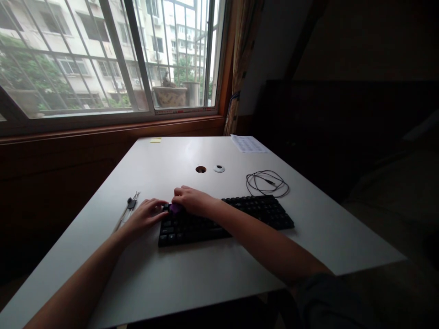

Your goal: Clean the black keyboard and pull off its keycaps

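A black keyboard [255, 212] lies on the white table. My right hand [190, 200] is closed over its upper left part, fingers curled around a small purple, soft-looking lump [176, 209]. That lump sits against the keys, and its exact kind is unclear. My left hand [149, 214] reaches to the keyboard's left end, with thumb and fingers apart and their tips at the edge keys, close to the purple lump. Part of the keyboard is hidden beneath my right hand and forearm.
Left of the keyboard lie a thin stick-like tool [120, 219] and a small dark clip-like piece [131, 204]. A coiled black cable [267, 183] is behind the keyboard. Farther back are a cable hole [200, 169], its round cover [218, 168], yellow notes [155, 140] and printed paper [248, 144].
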Available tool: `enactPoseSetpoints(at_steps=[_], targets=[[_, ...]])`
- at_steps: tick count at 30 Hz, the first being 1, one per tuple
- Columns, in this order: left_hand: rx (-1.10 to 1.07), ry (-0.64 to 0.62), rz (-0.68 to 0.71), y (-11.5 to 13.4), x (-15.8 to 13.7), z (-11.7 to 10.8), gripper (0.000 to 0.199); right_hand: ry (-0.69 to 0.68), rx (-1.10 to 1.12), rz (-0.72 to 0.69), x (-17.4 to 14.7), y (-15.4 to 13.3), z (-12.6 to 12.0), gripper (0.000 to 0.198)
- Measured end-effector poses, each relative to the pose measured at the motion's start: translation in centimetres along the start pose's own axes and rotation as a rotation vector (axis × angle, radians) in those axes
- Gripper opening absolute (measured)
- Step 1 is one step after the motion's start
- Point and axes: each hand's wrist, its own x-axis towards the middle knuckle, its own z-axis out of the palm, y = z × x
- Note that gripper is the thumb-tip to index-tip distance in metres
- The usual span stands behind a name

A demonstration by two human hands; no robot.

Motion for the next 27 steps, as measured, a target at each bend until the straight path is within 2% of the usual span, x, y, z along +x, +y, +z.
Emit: enactPoseSetpoints(at_steps=[5,12,18,27], targets=[[0.039,0.01,0.001,0.4,-0.2,0.0,0.038,-0.028,0.003,-0.061,-1.5,0.7,-1.1,0.031],[0.044,0.004,-0.004,0.3,-0.4,0.3,0.034,0.023,0.08,0.056,-5.1,1.9,-1.7,0.042],[0.042,-0.001,0.003,-0.3,-0.4,0.5,0.036,0.083,0.112,0.169,-9.5,3.4,-2.3,0.042],[0.038,0.017,0.001,0.2,-0.4,0.3,0.033,0.15,0.138,0.318,-17.1,4.7,-4.7,0.038]])
